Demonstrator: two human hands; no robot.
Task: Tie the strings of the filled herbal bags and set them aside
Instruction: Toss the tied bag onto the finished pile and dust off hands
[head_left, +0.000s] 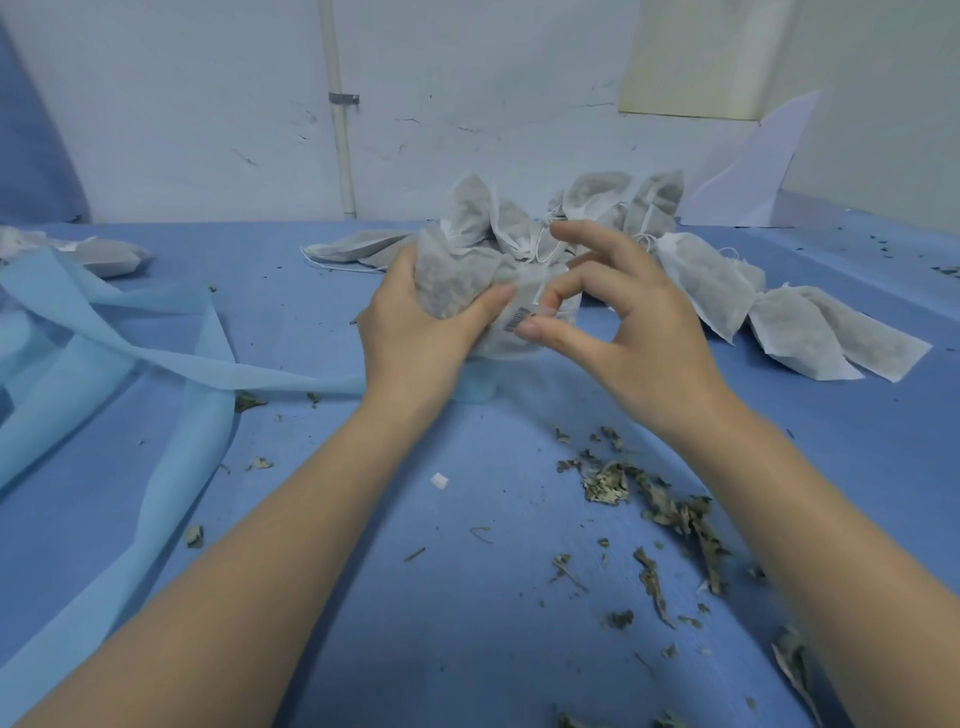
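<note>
The person has one filled bag (467, 280) lifted just off the worktop (467, 597), out in front of them over the blue cover. The left hand (415, 322) wraps round the bulging body of it, fingers and thumb curled into the fabric, which looks meant to keep the herbs packed down and the neck steady while the other hand works. The right hand (628, 317) sits at the bag's neck with thumb and forefinger closed together near a small barcode label (522, 318); the remaining fingers are spread and raised, out of the way. I take it to be pinching the string or the gathered fabric there, though the string itself is too fine to make out under the fingers.

Right behind the held bag stands a pile of bags (597, 208) with white strings (540, 247) showing at their necks, and a few more trail off to the right along the worktop. Those look like the finished ones, set where a tied bag can be dropped with a short reach. A couple of flat bags (358, 249) lie to the left of the pile, perhaps awaiting their turn.

Loose dried leaves (654, 499) are scattered near the right forearm, likely spill from filling, and strips of light blue cloth (171, 364) drape across the left side.
</note>
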